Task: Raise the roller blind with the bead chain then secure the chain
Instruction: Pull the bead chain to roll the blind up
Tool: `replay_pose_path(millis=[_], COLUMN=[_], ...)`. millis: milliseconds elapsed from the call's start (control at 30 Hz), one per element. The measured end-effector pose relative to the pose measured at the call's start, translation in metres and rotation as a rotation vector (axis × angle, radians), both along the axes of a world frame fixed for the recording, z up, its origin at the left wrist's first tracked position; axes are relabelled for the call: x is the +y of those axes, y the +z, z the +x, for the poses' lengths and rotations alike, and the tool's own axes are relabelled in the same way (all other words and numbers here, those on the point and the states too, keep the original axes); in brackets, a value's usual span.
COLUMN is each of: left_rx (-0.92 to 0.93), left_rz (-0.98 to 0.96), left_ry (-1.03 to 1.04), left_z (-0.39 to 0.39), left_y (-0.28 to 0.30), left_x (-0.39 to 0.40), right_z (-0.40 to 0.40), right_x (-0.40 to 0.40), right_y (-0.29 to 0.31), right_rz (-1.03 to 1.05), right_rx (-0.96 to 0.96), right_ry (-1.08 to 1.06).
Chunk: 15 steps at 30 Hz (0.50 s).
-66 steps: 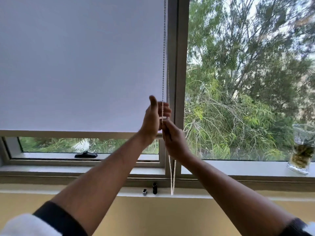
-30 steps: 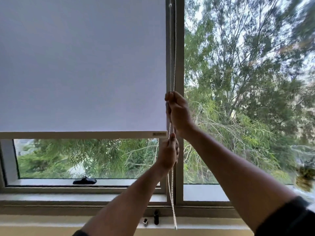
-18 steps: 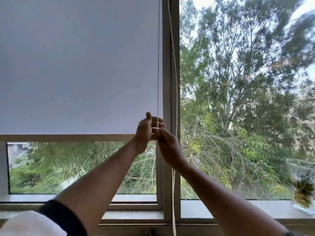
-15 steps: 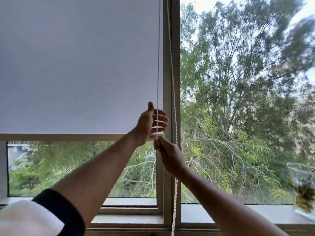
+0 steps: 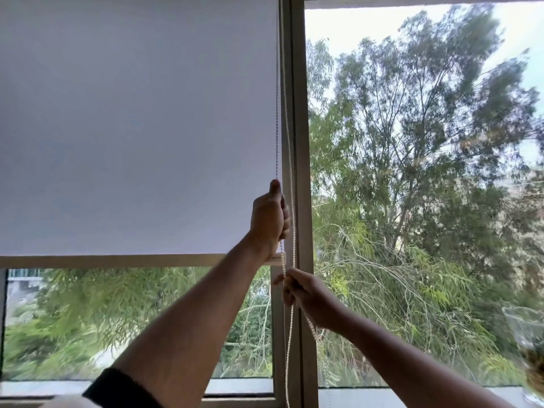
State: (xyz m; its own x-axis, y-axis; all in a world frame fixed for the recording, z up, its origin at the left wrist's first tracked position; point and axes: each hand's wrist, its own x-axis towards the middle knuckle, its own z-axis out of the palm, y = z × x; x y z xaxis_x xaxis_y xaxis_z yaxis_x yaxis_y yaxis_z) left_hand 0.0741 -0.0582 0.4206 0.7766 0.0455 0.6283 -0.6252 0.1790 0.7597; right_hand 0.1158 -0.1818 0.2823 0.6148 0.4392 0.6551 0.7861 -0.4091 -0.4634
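A white roller blind (image 5: pixel 132 128) covers the upper part of the left window pane, and its bottom bar (image 5: pixel 117 261) hangs a little below mid-height. The white bead chain (image 5: pixel 290 160) runs down along the blind's right edge in front of the window frame. My left hand (image 5: pixel 269 219) is raised and closed around one strand of the chain. Below it, my right hand (image 5: pixel 306 298) pinches the same chain near the bottom bar's right end. The chain's loop hangs on below my right hand.
The vertical window frame post (image 5: pixel 300 201) stands right behind the chain. Trees fill the uncovered right pane (image 5: pixel 426 187). A glass vase (image 5: pixel 527 334) stands blurred on the sill at far right. The sill (image 5: pixel 235 390) runs along the bottom.
My left hand has moved up the chain while my right hand has dropped lower with it. The blind's bottom bar sits higher over the window than 2.2 s ago.
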Motion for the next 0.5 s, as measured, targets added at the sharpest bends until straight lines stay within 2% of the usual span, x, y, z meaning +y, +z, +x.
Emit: replay_pose_path(millis=[67, 267, 367, 500], left_rx=[-0.015, -0.065, -0.089, -0.033], left_rz=[0.014, 0.071, 0.047, 0.077], left_ry=[0.006, 0.049, 0.039, 0.032], left_z=[-0.003, -0.004, -0.002, 0.000], left_y=[-0.003, -0.032, -0.049, -0.068], left_x=[-0.007, -0.026, -0.026, -0.023], right_z=[-0.002, -0.022, -0.040, -0.049], right_x=[-0.004, 0.000, 0.003, 0.013], right_y=[0.017, 0.093, 0.121, 0.160], right_rz=[0.095, 0.615, 0.696, 0.756], right_rx=[0.058, 0.192, 0.240, 0.282], right_ry=[0.025, 0.182, 0.233, 0.328])
